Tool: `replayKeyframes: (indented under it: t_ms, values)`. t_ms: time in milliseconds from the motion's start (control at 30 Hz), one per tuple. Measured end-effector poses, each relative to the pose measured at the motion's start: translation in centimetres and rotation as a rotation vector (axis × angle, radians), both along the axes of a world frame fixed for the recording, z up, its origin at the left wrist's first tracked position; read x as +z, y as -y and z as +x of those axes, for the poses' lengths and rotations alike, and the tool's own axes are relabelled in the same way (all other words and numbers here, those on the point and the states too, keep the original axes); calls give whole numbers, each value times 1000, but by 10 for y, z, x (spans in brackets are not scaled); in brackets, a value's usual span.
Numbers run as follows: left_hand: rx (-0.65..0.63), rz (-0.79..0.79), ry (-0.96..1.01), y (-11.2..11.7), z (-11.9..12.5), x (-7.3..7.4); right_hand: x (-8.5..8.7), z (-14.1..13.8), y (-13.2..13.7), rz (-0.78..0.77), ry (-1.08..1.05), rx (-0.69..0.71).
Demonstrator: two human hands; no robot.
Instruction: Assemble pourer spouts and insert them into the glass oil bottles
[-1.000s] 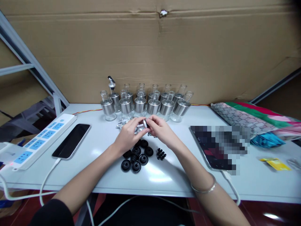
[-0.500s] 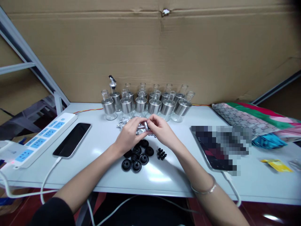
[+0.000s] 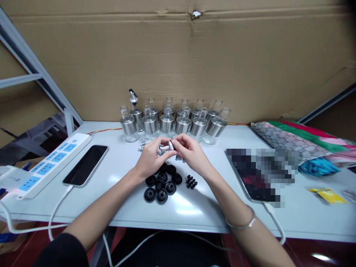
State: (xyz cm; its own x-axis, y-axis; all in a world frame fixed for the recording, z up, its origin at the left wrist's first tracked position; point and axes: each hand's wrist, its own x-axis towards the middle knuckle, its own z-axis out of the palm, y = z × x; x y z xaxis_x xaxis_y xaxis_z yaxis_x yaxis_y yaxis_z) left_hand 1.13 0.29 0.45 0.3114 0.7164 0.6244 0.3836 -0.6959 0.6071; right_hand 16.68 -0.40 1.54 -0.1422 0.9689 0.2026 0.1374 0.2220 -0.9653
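Observation:
My left hand (image 3: 150, 157) is closed around a silver pourer spout (image 3: 170, 145), its wide round end turned to the right. At that end my right hand (image 3: 191, 154) pinches with thumb and fingertips; any small part between them is hidden. Just below the hands lie several black rubber stoppers (image 3: 161, 186) in a loose group. To their right is a small cluster of tiny black caps (image 3: 191, 181). Small dark-and-clear pieces (image 3: 180, 158) lie partly behind my right hand. More silver spouts (image 3: 144, 144) show partly behind my left hand.
Several glass bottles with steel sleeves (image 3: 183, 125) stand in rows at the back; one carries a pourer (image 3: 133, 97). Left are a phone (image 3: 85, 165) and a power strip (image 3: 55, 163). Right lie a tablet-like device (image 3: 247, 178), a yellow packet (image 3: 328, 195) and a patterned bag (image 3: 289, 141).
Both hands stay together over the same spot. The silver spout has tilted slightly and shifted a little left, and my right fingers have closed in over its end.

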Motion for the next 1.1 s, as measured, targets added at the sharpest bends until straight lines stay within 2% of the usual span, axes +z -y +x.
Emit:
replayKeyframes:
  t_ms: [367,1100]
  values:
    - [-14,-54,24,1,1,1,2,0,2,17,47,-12]
    - [-11,6,-42,0,1,0,1,0,3,52,170,-45]
